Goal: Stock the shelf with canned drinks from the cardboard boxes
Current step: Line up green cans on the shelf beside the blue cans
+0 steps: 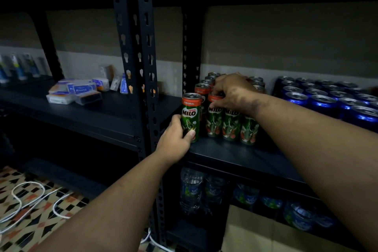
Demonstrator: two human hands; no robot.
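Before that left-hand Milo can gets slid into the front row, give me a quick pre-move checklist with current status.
1. Left hand grips the Milo can around its lower body: ok.
2. Can upright, label facing out: ok.
3. Open slot beside the front row of Milo cans: ok, a gap shows to their left.
4. Right hand clear of the path: not ok, it rests on the can tops next to the slot.
5. Shelf post clearance: cannot tell, the can sits close to it.
6. Blue cans undisturbed: ok.
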